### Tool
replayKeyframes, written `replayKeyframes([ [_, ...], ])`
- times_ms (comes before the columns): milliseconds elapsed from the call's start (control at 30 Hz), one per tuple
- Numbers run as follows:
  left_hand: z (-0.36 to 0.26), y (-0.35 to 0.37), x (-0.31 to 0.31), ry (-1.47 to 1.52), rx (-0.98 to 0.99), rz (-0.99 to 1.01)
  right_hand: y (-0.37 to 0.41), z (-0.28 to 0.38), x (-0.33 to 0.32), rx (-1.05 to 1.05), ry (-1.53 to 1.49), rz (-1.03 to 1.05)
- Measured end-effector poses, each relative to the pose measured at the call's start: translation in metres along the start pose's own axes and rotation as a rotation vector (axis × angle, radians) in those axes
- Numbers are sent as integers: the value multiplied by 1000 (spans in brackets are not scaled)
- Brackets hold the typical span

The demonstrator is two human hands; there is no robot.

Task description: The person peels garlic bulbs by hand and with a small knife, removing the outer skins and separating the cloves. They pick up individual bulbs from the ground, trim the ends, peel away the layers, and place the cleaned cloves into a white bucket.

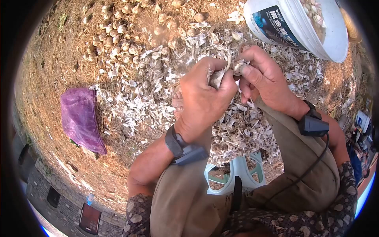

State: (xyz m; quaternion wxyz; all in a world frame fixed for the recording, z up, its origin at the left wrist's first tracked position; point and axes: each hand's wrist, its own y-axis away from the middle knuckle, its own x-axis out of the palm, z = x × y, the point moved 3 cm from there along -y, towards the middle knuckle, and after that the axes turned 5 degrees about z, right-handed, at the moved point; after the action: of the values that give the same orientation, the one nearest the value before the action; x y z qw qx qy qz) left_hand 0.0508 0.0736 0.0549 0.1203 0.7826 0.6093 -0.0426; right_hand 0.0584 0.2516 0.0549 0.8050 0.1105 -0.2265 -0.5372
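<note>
My left hand (205,94) is closed, with a piece of garlic (216,79) in dry, papery skin between thumb and fingers. Right beside it, my right hand (266,77) pinches a garlic clove (238,67) between thumb and forefinger. The fingertips of both hands nearly meet over a spread of garlic skins (241,136) on the ground. Parts of what each hand grips are hidden by the fingers. A white bucket (258,19) with a dark label stands up and right of my hands, holding garlic cloves (316,17).
Whole garlic bulbs (112,33) lie scattered on dry straw at the upper left. On the left is a purple cloth or bag (81,116). A pale green plastic stool (239,173) shows between my knees. Dark devices are strapped to both wrists, one with a cable.
</note>
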Motion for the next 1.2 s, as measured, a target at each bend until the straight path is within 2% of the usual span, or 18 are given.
replayKeyframes([
  [133, 4, -2, 0, -68, -11, -49, 0, 0, 2, -9, 133, 24],
  [367, 5, 2, -1, 308, -198, -5, 3, 4, 5, -48, -47, 36],
  [467, 5, 2, -6, 258, -128, 60, 4, 7, -1, -118, 87, -7],
  [533, 1, 0, -7, 162, -23, 22, 5, 11, -2, -171, 234, -50],
  [633, -4, -3, -8, 45, 163, 17, 5, 12, -3, -246, 609, -99],
  [767, -4, -9, -6, -33, 421, 4, 3, 16, 1, -429, 810, -139],
  [833, -8, -8, -7, -65, 376, 21, 3, 23, 3, -512, 891, -132],
  [967, -5, -4, -5, -76, 198, 58, 3, 23, 3, -532, 908, -78],
  [1067, 2, 1, -1, 67, 21, 44, 3, 22, 1, -561, 919, -34],
  [1200, 5, 3, -1, 149, -43, 34, 2, 19, -3, -594, 845, 44],
])
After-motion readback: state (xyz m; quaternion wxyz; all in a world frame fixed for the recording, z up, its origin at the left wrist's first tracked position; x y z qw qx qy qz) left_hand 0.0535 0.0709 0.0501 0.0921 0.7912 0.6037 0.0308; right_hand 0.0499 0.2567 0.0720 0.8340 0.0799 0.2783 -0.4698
